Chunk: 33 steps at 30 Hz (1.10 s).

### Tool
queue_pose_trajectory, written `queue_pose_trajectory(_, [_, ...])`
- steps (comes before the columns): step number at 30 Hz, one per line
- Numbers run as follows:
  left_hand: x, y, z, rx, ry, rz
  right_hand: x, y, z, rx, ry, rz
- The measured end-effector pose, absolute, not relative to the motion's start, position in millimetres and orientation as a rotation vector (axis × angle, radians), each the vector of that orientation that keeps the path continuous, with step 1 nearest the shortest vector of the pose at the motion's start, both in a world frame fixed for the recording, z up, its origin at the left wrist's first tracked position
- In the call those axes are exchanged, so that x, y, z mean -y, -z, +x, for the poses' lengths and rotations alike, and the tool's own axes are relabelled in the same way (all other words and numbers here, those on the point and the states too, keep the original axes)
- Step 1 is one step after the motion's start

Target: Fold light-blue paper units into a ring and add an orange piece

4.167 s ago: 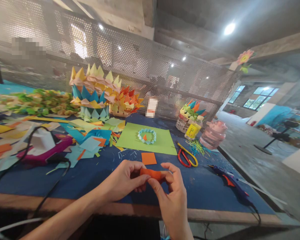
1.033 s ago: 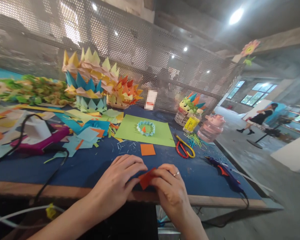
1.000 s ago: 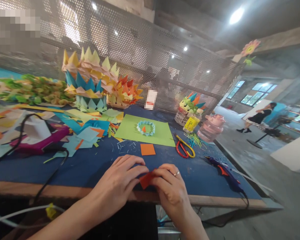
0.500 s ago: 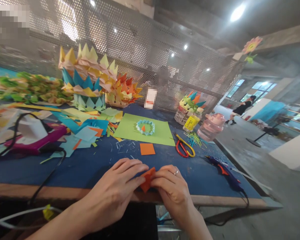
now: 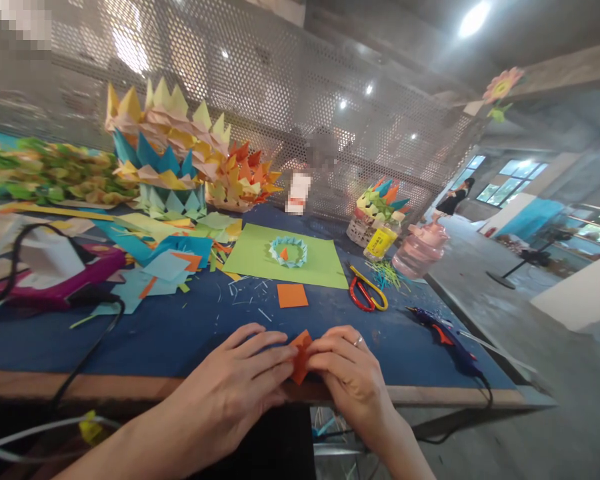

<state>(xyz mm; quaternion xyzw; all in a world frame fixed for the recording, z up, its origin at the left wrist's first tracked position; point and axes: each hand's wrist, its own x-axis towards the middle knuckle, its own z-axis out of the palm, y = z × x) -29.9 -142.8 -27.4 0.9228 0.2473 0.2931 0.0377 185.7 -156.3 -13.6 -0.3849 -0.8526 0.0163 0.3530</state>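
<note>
Both hands meet at the near edge of the blue table [image 5: 180, 333]. Between them is a small folded orange paper piece [image 5: 300, 357], pressed down against the tabletop. My left hand [image 5: 240, 380] pinches its left side with fingers extended along it. My right hand [image 5: 347, 373], with a ring on one finger, grips its right side with curled fingers. A flat orange paper square [image 5: 292, 295] lies just beyond my hands. Farther back, a light blue folded paper ring [image 5: 288, 251] rests on a green sheet [image 5: 320, 267].
Red-and-yellow scissors [image 5: 365, 297] and a blue glue gun [image 5: 443, 337] lie to the right. A pink bottle [image 5: 421, 252] and yellow-labelled bottle [image 5: 379, 241] stand behind. Paper scraps, a magenta tool [image 5: 55, 283] with black cable, and spiky paper models [image 5: 165, 160] fill the left.
The orange piece went from held above the table to pressed on it near the edge, and has turned more upright between my fingers. A person in the background has walked further away.
</note>
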Motion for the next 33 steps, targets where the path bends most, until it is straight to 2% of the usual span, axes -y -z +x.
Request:
queue_pose_trajectory(8, [143.4,37.5,-26.8,-0.798,-0.976,2.779,159.8,14.3,190.3,2.226,-0.096,-1.127])
queue_pose_trajectory(18, [142.2,41.5,-26.7,-0.759,-1.107,2.741,160.5,9.6,187.0,2.209,-0.230,-1.069])
queue_pose_trajectory(33, [137.9,50.9,-25.8,-0.764,-1.237,2.712,162.0,14.1,168.6,2.056,-0.352,-1.473])
